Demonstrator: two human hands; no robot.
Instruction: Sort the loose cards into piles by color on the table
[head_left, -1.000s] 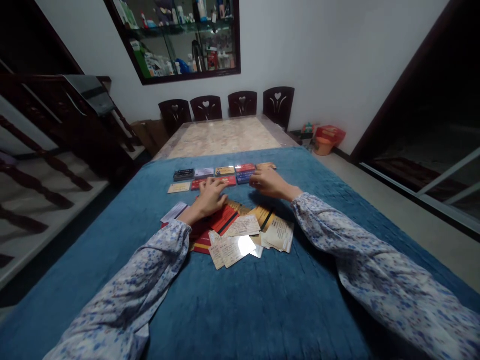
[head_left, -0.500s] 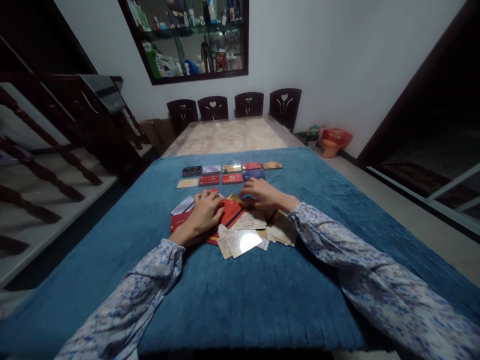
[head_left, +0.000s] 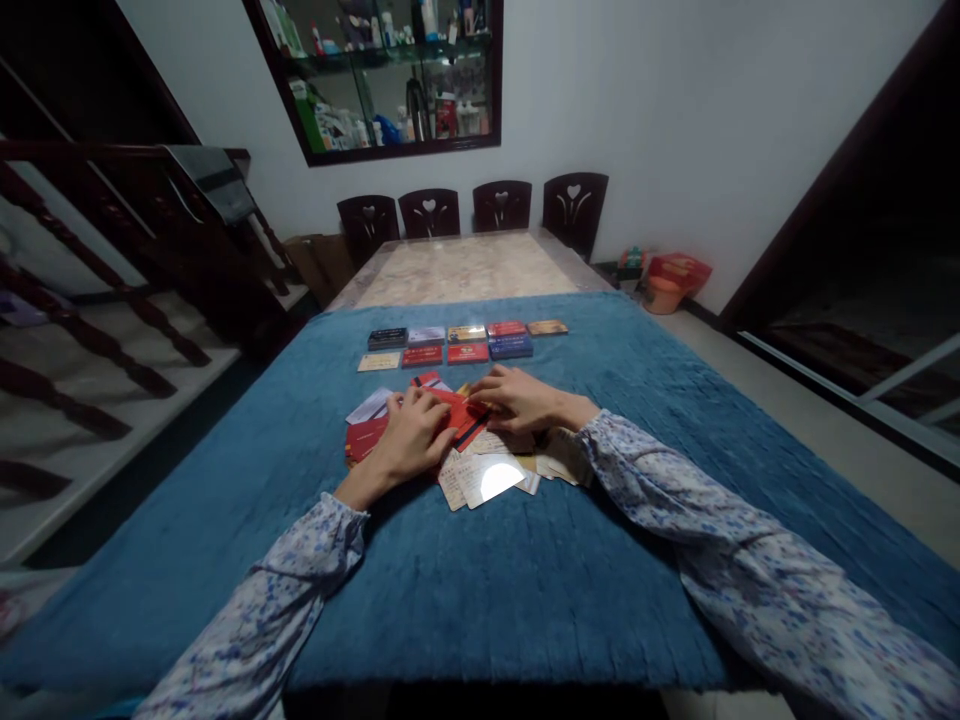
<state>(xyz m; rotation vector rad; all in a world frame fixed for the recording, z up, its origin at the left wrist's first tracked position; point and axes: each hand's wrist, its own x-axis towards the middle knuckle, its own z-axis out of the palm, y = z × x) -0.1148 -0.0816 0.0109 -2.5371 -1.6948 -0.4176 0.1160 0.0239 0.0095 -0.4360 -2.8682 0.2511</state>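
A loose pile of cards (head_left: 487,470) lies on a blue cloth (head_left: 525,580) that covers the near part of a long table. My left hand (head_left: 412,435) rests palm down on the pile's left side, fingers on a red card (head_left: 459,418) with a dark stripe. My right hand (head_left: 517,400) touches the same red card from the right, fingers curled over its far edge. Beyond the pile, two short rows of sorted cards (head_left: 465,345) lie flat side by side. A shiny card (head_left: 491,478) at the pile's near edge reflects light.
The far half of the table shows bare marble (head_left: 457,270). Several dark wooden chairs (head_left: 465,210) stand at its far end. A stair railing (head_left: 112,290) runs along the left. A red basket (head_left: 675,275) sits on the floor at the right wall.
Both hands drew back from the sorted rows to the loose pile and came together on the red striped card. The camera view shifted slightly back.
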